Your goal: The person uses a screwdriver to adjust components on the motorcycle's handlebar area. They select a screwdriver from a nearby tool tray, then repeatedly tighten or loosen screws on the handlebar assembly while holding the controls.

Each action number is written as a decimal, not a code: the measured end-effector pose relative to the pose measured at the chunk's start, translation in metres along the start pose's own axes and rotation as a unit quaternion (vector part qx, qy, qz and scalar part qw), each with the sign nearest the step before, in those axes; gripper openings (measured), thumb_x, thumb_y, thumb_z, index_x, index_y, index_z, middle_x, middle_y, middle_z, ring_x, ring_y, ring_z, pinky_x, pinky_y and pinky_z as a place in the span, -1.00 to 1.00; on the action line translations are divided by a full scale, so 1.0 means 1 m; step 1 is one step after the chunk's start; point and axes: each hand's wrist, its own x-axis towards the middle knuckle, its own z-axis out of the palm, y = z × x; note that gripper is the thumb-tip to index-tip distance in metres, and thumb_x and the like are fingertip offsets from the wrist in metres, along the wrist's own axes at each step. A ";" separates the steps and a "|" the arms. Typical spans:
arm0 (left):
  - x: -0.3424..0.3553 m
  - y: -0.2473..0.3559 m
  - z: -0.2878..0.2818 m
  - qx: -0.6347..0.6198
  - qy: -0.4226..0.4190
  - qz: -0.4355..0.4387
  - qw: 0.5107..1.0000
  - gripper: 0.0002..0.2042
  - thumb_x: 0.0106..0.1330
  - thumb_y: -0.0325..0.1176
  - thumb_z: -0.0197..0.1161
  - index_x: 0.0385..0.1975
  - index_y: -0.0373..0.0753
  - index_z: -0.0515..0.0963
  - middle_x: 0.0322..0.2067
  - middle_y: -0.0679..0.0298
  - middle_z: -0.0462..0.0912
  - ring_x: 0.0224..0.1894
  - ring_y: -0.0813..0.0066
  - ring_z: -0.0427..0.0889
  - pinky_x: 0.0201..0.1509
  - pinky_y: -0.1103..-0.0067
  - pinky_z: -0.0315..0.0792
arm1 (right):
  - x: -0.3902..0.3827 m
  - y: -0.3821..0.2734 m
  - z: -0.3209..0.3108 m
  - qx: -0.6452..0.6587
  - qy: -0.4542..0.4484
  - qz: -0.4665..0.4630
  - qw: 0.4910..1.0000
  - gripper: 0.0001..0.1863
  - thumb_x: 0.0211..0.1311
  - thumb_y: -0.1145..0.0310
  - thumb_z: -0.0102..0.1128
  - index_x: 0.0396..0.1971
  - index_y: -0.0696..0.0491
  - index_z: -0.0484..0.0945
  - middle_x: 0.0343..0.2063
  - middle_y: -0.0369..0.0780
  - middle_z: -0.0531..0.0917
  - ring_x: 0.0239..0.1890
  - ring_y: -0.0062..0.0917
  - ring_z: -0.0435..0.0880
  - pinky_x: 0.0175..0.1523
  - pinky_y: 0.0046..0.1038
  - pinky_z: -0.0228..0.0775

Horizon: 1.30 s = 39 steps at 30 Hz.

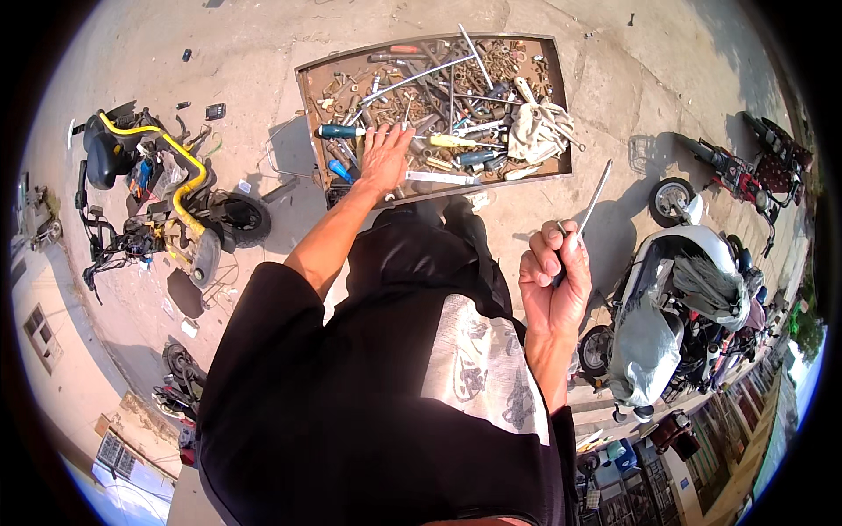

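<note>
A shallow metal tray (561, 77) full of hand tools and loose hardware lies in front of me. Over its near left part, my left hand (382, 161) rests on the tools with fingers stretched out and apart, holding nothing I can see. Just beside these fingers are a teal-handled screwdriver (340, 131) and a yellow-handled screwdriver (449, 140). Off the tray's near right corner, my right hand (557, 279) is closed around a screwdriver (596, 196). Its long thin shaft points up and right, while most of the dark handle is hidden by the fingers.
A T-handle wrench (474, 54) and a whitish work glove or rag (538, 131) lie in the tray. To the left stands a partly stripped scooter with a yellow frame tube (181, 167). A white scooter (636, 263) and a red motorcycle (730, 167) are on the right.
</note>
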 end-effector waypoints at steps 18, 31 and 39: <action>0.040 -0.013 -0.022 -0.058 0.159 -0.090 0.981 -0.43 0.37 -0.24 0.24 0.37 -0.26 0.37 0.41 -0.10 0.27 0.45 -0.15 0.26 0.55 0.04 0.11 | -0.005 0.002 0.002 -0.136 0.047 -0.006 0.990 -0.83 0.31 0.54 0.32 -0.16 0.13 0.55 -0.27 -0.15 0.59 -0.43 -0.58 0.47 -0.38 -0.54 0.37; 0.086 -0.127 -0.049 -0.031 0.111 -0.160 0.980 -0.61 0.32 -0.57 0.14 0.15 -0.20 0.57 0.19 0.05 0.53 0.23 -0.02 0.52 0.33 0.22 0.46 | -0.008 0.005 -0.006 -0.161 0.085 0.000 0.983 -0.83 0.30 0.55 0.33 -0.15 0.17 0.57 -0.29 -0.10 0.62 -0.45 -0.54 0.50 -0.39 -0.51 0.37; 0.090 -0.169 -0.020 -0.087 0.119 -0.206 0.967 -0.79 0.39 -0.45 0.21 -0.02 -0.17 0.64 -0.08 0.02 0.71 -0.01 -0.02 0.69 0.10 0.22 0.57 | -0.013 0.003 -0.006 -0.154 0.102 -0.019 0.983 -0.84 0.31 0.53 0.33 -0.16 0.18 0.57 -0.31 -0.10 0.62 -0.45 -0.54 0.49 -0.39 -0.51 0.36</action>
